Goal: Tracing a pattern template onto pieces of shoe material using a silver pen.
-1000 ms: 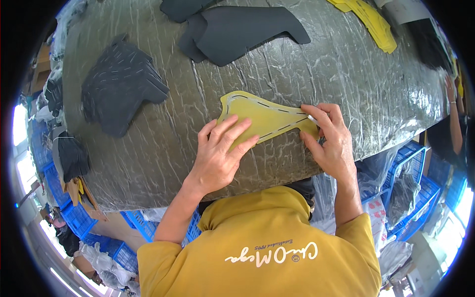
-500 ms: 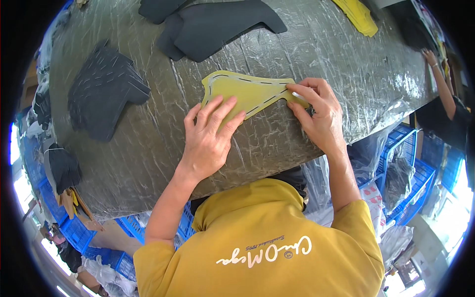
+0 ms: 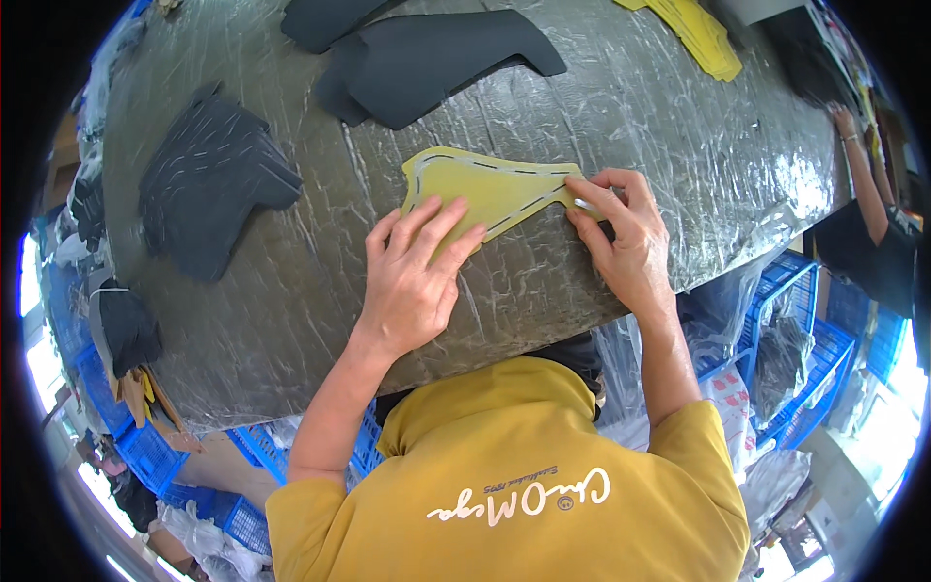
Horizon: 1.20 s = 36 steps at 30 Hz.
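Observation:
A yellow template (image 3: 490, 184) with dark dash-like slots along its edges lies flat on the plastic-covered table, its narrow end toward the right. My left hand (image 3: 412, 276) rests on its lower left part, fingers spread and pressing down. At the narrow tip, my right hand (image 3: 626, 233) is closed around a thin, whitish pen-like stick (image 3: 586, 204). Its thumb and fingertips touch the template's edge there. The stick's tip is hidden by the fingers, and whatever lies under the template is mostly covered.
Black cut pieces (image 3: 436, 63) lie beyond the template; a stack with pale marks (image 3: 213, 184) sits left. Yellow pieces (image 3: 693, 39) are at the far right of the table (image 3: 320, 320). Blue crates (image 3: 810, 359) stand below its right edge. Another person's arm (image 3: 866, 179) reaches in at right.
The view has shifted slightly, so the table things sit a little lower. Both hands stay at nearly the same places on the template; the right fingers have shifted slightly at its tip.

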### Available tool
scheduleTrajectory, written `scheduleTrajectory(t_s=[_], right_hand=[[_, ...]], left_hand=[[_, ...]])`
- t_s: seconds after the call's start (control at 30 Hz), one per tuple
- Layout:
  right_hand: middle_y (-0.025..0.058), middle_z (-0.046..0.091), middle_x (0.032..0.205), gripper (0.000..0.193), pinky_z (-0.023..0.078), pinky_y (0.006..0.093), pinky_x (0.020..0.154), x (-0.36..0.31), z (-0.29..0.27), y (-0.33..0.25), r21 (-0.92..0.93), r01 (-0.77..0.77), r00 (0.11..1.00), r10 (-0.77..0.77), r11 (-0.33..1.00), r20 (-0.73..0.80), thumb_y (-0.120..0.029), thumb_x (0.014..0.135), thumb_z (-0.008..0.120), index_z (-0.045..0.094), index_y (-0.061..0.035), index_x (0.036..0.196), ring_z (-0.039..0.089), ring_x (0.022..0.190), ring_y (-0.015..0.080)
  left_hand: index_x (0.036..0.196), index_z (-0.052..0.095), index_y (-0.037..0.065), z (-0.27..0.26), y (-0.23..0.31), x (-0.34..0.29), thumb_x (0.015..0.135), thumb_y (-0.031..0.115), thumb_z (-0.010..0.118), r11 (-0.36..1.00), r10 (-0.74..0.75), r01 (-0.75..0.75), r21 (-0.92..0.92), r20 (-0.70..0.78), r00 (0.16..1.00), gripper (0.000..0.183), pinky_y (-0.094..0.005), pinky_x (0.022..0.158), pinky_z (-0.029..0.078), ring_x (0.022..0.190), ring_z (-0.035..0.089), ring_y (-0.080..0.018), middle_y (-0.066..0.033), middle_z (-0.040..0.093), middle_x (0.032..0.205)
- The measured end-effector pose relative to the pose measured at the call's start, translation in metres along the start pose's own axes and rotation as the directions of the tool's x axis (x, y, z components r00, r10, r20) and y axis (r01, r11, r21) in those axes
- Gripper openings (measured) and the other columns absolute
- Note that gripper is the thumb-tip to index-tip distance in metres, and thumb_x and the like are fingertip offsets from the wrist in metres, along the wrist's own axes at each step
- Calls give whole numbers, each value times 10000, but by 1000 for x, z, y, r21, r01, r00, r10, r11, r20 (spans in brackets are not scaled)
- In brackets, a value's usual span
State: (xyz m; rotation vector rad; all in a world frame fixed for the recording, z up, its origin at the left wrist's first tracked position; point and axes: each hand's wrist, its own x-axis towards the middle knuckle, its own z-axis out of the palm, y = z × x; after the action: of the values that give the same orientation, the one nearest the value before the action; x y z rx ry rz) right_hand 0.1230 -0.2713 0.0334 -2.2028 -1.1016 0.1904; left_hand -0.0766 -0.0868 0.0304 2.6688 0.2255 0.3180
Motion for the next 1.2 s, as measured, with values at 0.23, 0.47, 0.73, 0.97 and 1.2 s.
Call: scheduleTrajectory(t_s=[0.23,0.47,0.73,0.97,1.2], right_hand=[[78,598,1098,363,539,384,754,-2,-5,-3,-1,8,1000,-8,1000,26,-85,859,762,732,-157,1213,653,908,268],[83,604,1082,321,544,385,742,-1,-8,-6,-64,-31,998,34,997,44,-111,893,748,744,-173,1207,660,864,260],[78,594,1110,368,541,388,743,2,-15,-6,-63,-17,993,24,998,116,-130,900,734,715,-197,1261,658,864,273],[82,591,1124,355,543,395,746,-1,-13,-1,-55,-5,994,12,998,113,-135,905,721,712,-192,1255,663,878,278],[68,626,1099,327,558,375,754,-7,-8,7,-1,-13,998,13,1000,54,-146,877,774,740,-181,1200,679,893,259]], left_hand=[[1305,701,178,0,-5,-3,816,27,680,1000,11,-11,14,11,1000,512,-473,1117,339,1345,518,-268,-37,573,1463],[1280,718,182,-6,-11,2,822,57,669,996,7,-6,-91,14,1000,477,-448,1073,365,1312,538,-252,-30,591,1442],[1285,728,219,-17,-24,11,840,-48,577,995,83,-77,-58,104,991,540,-429,1108,350,1241,554,-218,13,608,1402],[1396,643,228,-25,-19,21,840,-68,565,989,109,-129,69,237,965,634,-475,1215,285,1269,517,-214,6,509,1507],[1414,601,131,-26,-18,28,800,-126,566,981,173,-190,43,253,952,667,-466,1212,369,1412,450,-273,-62,484,1534]])
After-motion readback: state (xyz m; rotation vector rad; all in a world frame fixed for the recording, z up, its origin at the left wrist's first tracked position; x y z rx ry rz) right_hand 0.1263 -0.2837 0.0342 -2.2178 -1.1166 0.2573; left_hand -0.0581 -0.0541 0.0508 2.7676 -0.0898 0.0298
